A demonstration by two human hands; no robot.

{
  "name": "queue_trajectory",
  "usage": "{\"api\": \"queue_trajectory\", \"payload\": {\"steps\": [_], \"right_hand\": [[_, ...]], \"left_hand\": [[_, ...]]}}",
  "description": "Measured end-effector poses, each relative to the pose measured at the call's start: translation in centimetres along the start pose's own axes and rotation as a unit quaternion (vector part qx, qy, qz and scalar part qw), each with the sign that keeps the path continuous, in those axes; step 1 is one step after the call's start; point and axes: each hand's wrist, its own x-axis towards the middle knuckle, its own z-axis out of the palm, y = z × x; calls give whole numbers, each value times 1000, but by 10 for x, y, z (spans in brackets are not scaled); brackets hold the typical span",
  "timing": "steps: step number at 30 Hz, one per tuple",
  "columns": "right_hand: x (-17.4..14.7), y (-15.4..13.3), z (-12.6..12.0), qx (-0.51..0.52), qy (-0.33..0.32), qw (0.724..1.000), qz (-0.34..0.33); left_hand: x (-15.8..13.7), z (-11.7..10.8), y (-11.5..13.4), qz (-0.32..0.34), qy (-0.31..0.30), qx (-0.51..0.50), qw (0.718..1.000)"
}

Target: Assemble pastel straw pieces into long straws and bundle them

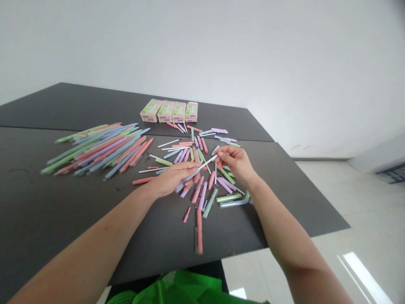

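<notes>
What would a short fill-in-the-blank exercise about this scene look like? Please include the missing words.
1. The left hand holds a pen barrel coloured ____.
2. The right hand pinches a thin stick coloured ____.
3. From the person's view, the large pile of pens lies to the ____ of both hands.
4. The bright cloth at the bottom edge is coloured ____.

Missing words: blue; white; left; green.

Left hand point(175, 176) and right hand point(236, 162) both pinch, near each other.
</notes>
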Motion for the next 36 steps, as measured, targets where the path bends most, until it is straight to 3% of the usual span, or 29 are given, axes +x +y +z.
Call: {"api": "queue_trajectory", "payload": {"steps": [5, 12, 21, 24, 27, 31, 34, 36], "right_hand": [[0, 4, 0, 14, -15, 1000, 24], [1, 5, 3, 19, -1, 999, 29], [-1, 0, 6, 31, -13, 999, 23], [2, -3, 0, 38, 26, 999, 10], [6, -1, -11, -15, 120, 993, -14], [11, 4, -24, -209, 214, 954, -22], [16, 3, -32, -361, 235, 901, -56], [24, 1, -36, -454, 217, 862, -67]], "left_hand": [[1, 1, 3, -12, -21, 26, 999], [2, 2, 4, -16, 12, 86, 996], [3, 0, 1, -1, 17, 81, 997], [2, -2, 2, 0, 46, 85, 995], [2, -3, 5, 10, 67, 78, 995], [1, -3, 7, 32, 70, 70, 995], [3, -4, 7, 52, 72, 62, 994], [4, -6, 7, 62, 78, 54, 994]]}}
